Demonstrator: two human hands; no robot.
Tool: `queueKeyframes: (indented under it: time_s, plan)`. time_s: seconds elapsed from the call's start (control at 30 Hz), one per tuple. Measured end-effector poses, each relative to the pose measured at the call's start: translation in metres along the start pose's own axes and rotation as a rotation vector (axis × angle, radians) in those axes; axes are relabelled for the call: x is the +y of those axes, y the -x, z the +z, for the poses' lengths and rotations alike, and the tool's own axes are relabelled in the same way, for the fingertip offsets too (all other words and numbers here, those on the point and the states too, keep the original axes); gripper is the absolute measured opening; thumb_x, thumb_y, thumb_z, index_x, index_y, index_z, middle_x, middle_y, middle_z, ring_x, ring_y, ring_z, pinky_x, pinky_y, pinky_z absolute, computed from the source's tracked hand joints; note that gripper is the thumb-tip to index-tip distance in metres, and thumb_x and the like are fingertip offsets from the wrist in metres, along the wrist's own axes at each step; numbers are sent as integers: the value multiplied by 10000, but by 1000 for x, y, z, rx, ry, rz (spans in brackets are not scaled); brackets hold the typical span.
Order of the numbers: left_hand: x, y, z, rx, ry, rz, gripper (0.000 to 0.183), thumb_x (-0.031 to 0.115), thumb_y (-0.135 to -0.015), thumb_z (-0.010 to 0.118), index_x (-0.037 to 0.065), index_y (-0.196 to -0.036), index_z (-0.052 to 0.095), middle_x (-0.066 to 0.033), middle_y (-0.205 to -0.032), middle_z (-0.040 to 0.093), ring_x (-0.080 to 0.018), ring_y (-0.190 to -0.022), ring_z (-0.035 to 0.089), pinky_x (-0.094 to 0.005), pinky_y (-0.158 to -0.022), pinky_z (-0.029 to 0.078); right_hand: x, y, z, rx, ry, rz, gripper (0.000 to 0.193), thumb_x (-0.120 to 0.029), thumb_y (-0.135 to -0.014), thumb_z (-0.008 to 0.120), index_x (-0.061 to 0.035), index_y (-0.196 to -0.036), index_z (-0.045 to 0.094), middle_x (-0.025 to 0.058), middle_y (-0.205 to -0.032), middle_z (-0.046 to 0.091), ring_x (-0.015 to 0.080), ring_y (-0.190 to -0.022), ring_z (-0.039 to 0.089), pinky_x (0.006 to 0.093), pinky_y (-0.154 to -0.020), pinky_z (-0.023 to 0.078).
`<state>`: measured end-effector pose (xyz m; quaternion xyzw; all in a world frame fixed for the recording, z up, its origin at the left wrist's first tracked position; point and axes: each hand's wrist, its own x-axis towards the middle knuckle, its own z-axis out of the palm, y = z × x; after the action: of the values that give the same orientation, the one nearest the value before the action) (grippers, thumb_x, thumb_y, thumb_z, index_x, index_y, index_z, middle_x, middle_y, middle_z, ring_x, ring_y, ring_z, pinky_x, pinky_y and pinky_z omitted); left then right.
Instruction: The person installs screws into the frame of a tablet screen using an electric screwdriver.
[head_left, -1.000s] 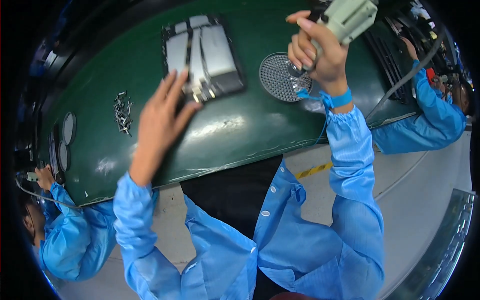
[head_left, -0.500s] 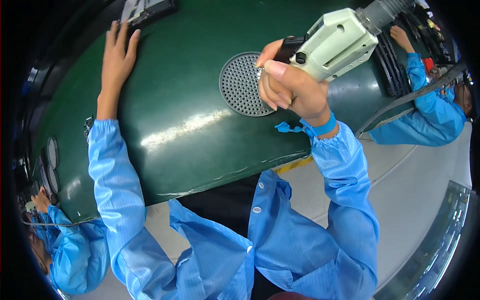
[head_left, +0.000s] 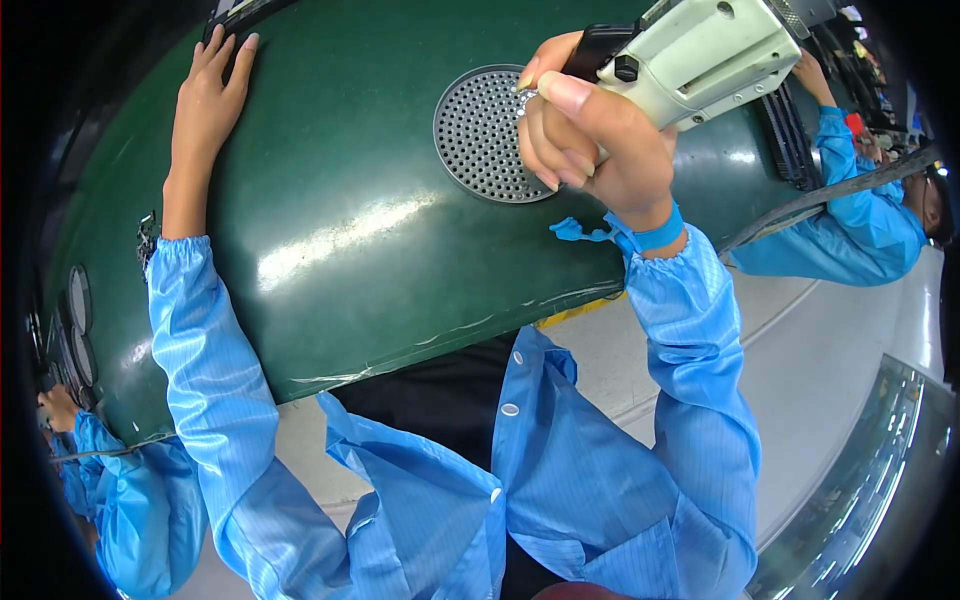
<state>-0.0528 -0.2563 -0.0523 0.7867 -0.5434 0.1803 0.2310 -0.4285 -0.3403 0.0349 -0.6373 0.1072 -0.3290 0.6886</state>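
Observation:
My right hand (head_left: pixel 605 140) is closed, with thumb and index finger at the black end of a pale-green power tool (head_left: pixel 705 55). Small shiny bits show by its fingertips, too small to name. Below the curled fingers, a round grey perforated tray (head_left: pixel 480 135) lies on the green tabletop (head_left: pixel 340 130) and is partly covered by the hand. A blue band circles my right wrist. My left hand (head_left: pixel 208 105) lies open at the upper left, fingers stretched, their tips beside a dark flat-edged part (head_left: pixel 245 15) cut off by the picture's edge.
A co-worker's blue sleeve (head_left: pixel 860 225) and hand are at the right, near dark slotted parts (head_left: pixel 790 135). A thick grey cable (head_left: pixel 830 200) runs there. Another co-worker (head_left: pixel 150 500) sits lower left, by round mesh-like discs (head_left: pixel 80 300). A glass-topped surface (head_left: pixel 870 480) stands lower right.
The view has shifted, so the table and tray sit higher in the picture. My right hand and the tool stay together and appear larger. My left hand stays flat beside the dark part.

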Motion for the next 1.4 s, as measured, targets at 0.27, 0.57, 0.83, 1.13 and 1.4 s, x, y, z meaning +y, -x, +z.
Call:
queueKeyframes:
  time_s: [0.27, 0.57, 0.83, 1.13, 1.4]
  plan:
    - [-2, 0, 1, -36, -20, -80, 675, 570, -947, 518, 15, -1327, 585, -187, -1493, 427, -379, -1406, 366, -416, -1125, 350, 10, -6, -4, -12, -13, -43, 207, -91, -940, 472, 94, -1003, 540, -12, -490, 354, 85, -379, 357, 280, -378, 369]
    - [27, 1, -29, 328, 76, 103, 250, 287, -901, 700, 46, -944, 749, -106, -1093, 699, -299, -999, 673, -391, -861, 523, 3, -4, 4, -4, 66, -24, 323, -110, -943, 471, 146, -1128, 540, -1, -484, 373, 85, -371, 364, 274, -383, 382]
    - [134, 37, -67, -19, 492, 425, 780, 485, -695, 814, 85, -1317, 567, -152, -1289, 573, -330, -1166, 558, -421, -965, 430, -38, -16, 14, -13, 7, -78, 323, -129, -925, 550, 116, -1134, 579, -2, -513, 430, 88, -401, 429, 258, -409, 396]
    - [218, 48, -45, -183, 580, 497, 1173, 636, -605, 786, -111, -1406, 366, -253, -1190, 530, -403, -1093, 516, -470, -994, 373, -46, -57, -17, 151, 249, -245, 322, -124, -915, 621, 70, -1172, 619, 26, -578, 504, 118, -490, 526, 290, -495, 480]
    - [168, 74, -75, -77, 525, 280, 1154, 455, -557, 871, -116, -1395, 321, -264, -1254, 461, -411, -1169, 457, -484, -1026, 363, -31, -66, -28, 359, 494, -354, 392, -224, -908, 692, 32, -1197, 625, 72, -869, 725, 108, -779, 651, 243, -711, 496]
